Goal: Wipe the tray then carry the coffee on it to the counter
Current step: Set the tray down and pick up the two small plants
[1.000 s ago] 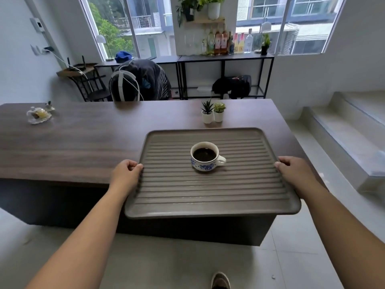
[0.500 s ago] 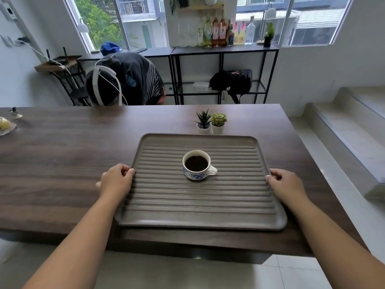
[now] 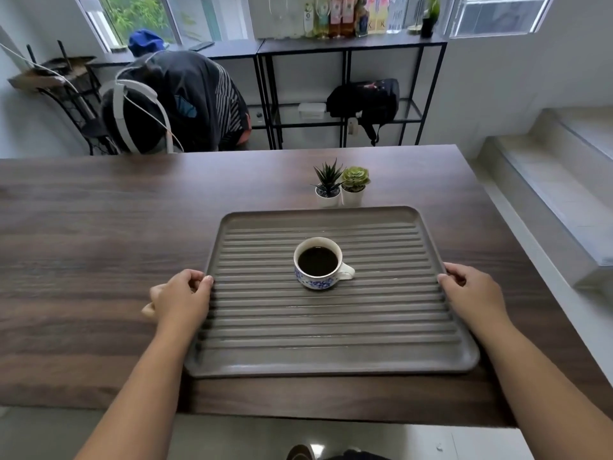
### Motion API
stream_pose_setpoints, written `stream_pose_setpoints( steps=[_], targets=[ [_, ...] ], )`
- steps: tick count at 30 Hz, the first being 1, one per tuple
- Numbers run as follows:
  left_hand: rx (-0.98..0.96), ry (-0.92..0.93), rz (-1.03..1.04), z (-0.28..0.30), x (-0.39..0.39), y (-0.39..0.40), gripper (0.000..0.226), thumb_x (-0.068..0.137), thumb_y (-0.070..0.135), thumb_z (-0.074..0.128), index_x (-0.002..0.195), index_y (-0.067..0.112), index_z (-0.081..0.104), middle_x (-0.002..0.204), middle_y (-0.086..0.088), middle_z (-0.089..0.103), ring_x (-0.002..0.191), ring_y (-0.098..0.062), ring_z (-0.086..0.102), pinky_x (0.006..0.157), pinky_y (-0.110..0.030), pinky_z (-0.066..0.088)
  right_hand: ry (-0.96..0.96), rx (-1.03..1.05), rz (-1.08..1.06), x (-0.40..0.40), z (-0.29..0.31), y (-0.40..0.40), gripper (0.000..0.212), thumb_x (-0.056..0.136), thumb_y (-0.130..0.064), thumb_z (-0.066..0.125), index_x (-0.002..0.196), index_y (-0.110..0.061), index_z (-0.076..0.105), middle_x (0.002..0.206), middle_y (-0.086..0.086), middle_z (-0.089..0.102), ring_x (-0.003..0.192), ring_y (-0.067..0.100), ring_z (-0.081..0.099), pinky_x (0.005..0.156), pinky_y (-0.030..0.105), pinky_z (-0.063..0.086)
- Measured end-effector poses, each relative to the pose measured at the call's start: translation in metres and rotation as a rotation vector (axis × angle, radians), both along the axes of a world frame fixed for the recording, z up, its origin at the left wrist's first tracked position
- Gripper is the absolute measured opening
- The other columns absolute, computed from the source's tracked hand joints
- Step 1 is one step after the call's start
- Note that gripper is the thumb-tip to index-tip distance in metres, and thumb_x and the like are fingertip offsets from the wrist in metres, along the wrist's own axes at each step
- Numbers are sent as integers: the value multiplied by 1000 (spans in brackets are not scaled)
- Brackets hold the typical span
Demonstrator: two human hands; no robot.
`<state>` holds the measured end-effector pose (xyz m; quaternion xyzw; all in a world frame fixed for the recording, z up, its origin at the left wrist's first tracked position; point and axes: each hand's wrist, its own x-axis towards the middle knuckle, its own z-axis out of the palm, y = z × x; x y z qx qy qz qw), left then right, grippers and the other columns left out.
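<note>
While tray (image 3: 331, 356) sits flat on dark wood counter (image 3: 83, 244), we grip its sides: left hand (image 3: 180, 298) curled shut on left rim, right hand (image 3: 472, 293) clamped on right rim; coffee cup (image 3: 319, 263) stands mid-tray, handle to right; two potted succulents (image 3: 341, 185) just beyond far edge; seated person (image 3: 179, 101) behind counter; shelf bottles (image 3: 351, 14) labelled, writing unreadable.

Grey-brown rectangular tray (image 3: 331, 327), ribbed floor, rounded corners, raised rim; lies flat on dark wood counter (image 3: 99, 244), near its front edge. White coffee cup (image 3: 319, 263) with blue floral print, upright at tray centre, slightly toward far side, handle pointing right, filled with black coffee.
</note>
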<state>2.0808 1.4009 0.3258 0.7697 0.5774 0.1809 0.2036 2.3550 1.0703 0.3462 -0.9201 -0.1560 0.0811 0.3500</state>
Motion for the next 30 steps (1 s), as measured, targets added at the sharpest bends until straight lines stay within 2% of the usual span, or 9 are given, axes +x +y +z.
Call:
stream_pose_setpoints(
  steps=[7, 9, 12, 16, 18, 20, 24, 27, 30],
  targets=[
    [-25, 47, -22, -3, -1, 5, 20, 90, 48, 52, 88, 30, 61, 96, 6, 61, 113, -30, 39, 94, -42, 28, -80, -120, 43, -2, -4, 0, 29, 90, -20, 55, 117, -16, 66, 88, 7, 57, 84, 27, 52, 75, 30, 37],
    [-40, 39, -59, -3, -4, 6, 19, 91, 48, 52, 89, 32, 60, 99, 4, 59, 114, -30, 38, 96, -42, 27, -111, -252, 43, -1, -4, 1, 34, 91, -25, 52, 122, -16, 62, 94, 10, 54, 87, 29, 51, 75, 34, 41],
    [-66, 115, -101, -1, -5, 10, 22, 92, 50, 49, 100, 32, 60, 113, 0, 57, 120, -33, 36, 100, -46, 26, -171, -390, 18, -3, 5, 9, 45, 90, -29, 53, 134, -20, 52, 115, 13, 50, 105, 36, 47, 90, 42, 42],
    [-18, 97, -94, 9, 1, 4, 34, 91, 46, 54, 121, 29, 54, 126, -4, 51, 124, -37, 36, 102, -51, 27, -298, -142, 146, -15, 24, 32, 45, 87, -21, 59, 132, -20, 54, 104, 8, 50, 98, 31, 49, 94, 38, 40],
    [71, 28, -132, 16, 6, -6, 37, 89, 43, 58, 123, 29, 54, 127, -2, 52, 122, -37, 39, 100, -52, 30, -211, 20, 233, -25, 31, 45, 37, 86, -18, 62, 123, -23, 61, 97, 1, 54, 84, 22, 54, 85, 29, 44],
    [115, -46, -274, 22, 15, -16, 40, 87, 44, 62, 124, 30, 57, 125, 0, 56, 120, -35, 43, 98, -50, 34, -45, 118, 345, -35, 30, 60, 35, 84, -18, 66, 117, -27, 65, 95, -2, 62, 73, 15, 56, 73, 18, 44],
    [-59, -131, -741, 26, 42, -37, 76, 69, 66, 58, 137, 33, 48, 134, 7, 55, 128, -21, 45, 109, -47, 35, 159, 192, 464, -49, 13, 81, 36, 80, -15, 73, 113, -26, 66, 94, -5, 67, 70, -1, 59, 74, 5, 45],
    [-149, -114, -842, 23, 61, -46, 93, 62, 72, 58, 145, 37, 36, 144, 10, 47, 133, -16, 37, 114, -43, 30, 202, 250, 446, -50, 10, 90, 32, 82, -13, 71, 113, -22, 68, 92, -1, 72, 78, 10, 67, 83, 17, 53],
    [-147, -121, -824, 21, 72, -47, 91, 61, 70, 67, 143, 44, 37, 140, 16, 51, 135, -12, 35, 115, -46, 26, 193, 268, 447, -49, 10, 92, 30, 83, -12, 70, 111, -21, 69, 93, 2, 75, 86, 22, 70, 88, 31, 56]
  ],
)
